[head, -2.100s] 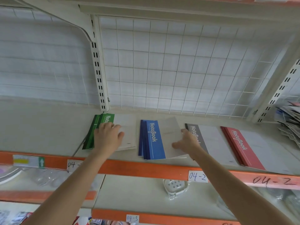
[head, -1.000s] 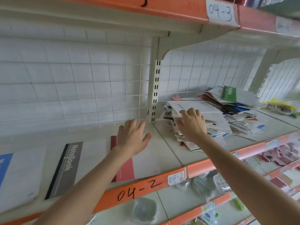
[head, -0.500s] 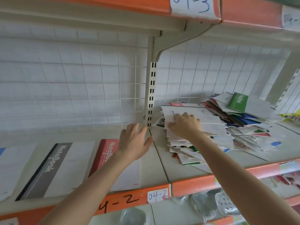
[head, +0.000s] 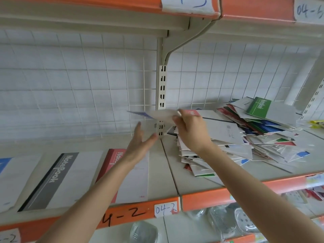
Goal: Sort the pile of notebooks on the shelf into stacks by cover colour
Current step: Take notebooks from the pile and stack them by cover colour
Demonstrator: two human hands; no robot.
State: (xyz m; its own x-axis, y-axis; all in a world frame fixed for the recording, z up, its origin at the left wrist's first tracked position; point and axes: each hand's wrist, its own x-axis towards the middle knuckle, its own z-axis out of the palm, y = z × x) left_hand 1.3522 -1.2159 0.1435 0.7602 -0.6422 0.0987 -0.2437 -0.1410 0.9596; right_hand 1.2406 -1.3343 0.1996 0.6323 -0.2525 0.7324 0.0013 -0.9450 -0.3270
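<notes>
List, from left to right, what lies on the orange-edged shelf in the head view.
blue notebook → grey notebook → red notebook → mixed pile of notebooks. The lifted notebook in the right hand is in the air, so left out.

Setting: shop or stockroom. Evidence: metal shelf [head: 169, 165] with orange front strip [head: 205, 197]; handwritten bay label [head: 165, 210] "04-2" at 6 o'clock; slotted upright [head: 162, 88] at 12; wire grid back panel [head: 84, 88]; bagged goods [head: 226, 223] on the tier below, 5 o'clock.

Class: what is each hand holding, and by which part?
The right hand pinches a lifted notebook by the edge opposite its blue strip; the left hand holds nothing.
</notes>
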